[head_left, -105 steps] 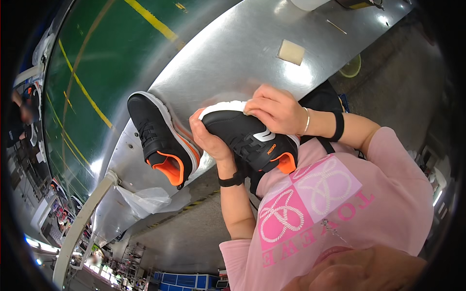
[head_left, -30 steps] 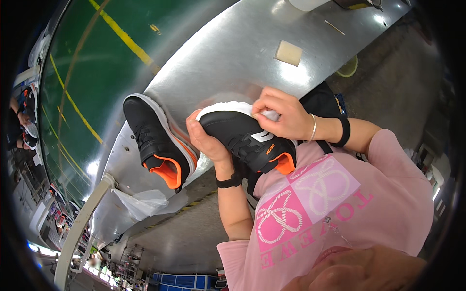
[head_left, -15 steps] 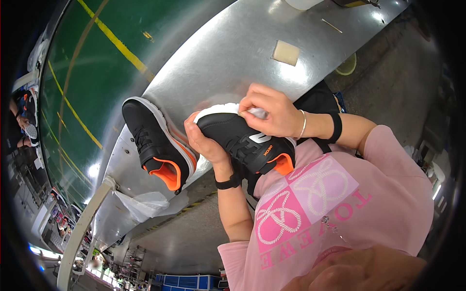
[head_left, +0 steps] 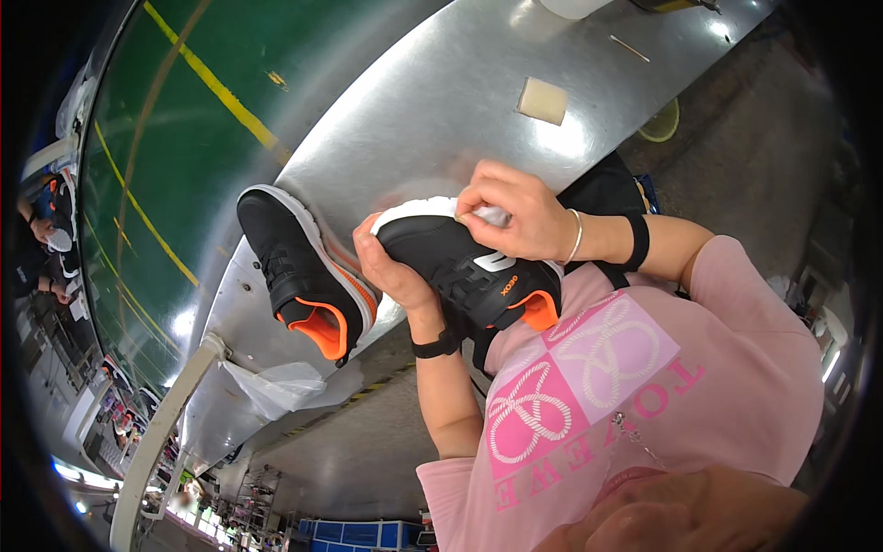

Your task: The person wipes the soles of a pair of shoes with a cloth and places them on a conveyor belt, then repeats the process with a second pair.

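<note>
Both hands grip one black shoe [head_left: 460,267] above the table edge: the left hand [head_left: 391,271] cups its sole, while the right hand [head_left: 510,216] pinches a white cloth [head_left: 489,215] against its upper. Its twin, a second black shoe [head_left: 303,271], rests just beside on the steel table [head_left: 432,101], with a beige sponge [head_left: 543,99] farther off.
</note>
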`<state>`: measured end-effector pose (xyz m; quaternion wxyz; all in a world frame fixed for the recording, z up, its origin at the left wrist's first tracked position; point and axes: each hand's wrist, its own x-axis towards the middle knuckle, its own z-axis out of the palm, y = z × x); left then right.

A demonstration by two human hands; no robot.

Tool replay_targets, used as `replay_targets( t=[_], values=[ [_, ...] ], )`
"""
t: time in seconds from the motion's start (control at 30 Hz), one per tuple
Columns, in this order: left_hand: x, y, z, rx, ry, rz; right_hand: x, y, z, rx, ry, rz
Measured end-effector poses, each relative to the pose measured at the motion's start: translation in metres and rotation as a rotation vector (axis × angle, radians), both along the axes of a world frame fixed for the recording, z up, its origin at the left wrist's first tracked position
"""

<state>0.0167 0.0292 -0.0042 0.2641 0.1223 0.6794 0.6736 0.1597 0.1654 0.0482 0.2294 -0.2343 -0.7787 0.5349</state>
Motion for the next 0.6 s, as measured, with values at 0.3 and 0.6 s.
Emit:
replay_targets(
  t=[0.3, 0.6],
  values=[
    [0.0, -0.002, 0.004, 0.021, -0.034, 0.0, 0.043, 0.003, -0.007, -0.072, -0.106, 0.074],
    [0.004, 0.005, 0.008, 0.02, -0.024, 0.026, 0.018, -0.002, -0.01, -0.084, -0.027, -0.04]
  ],
)
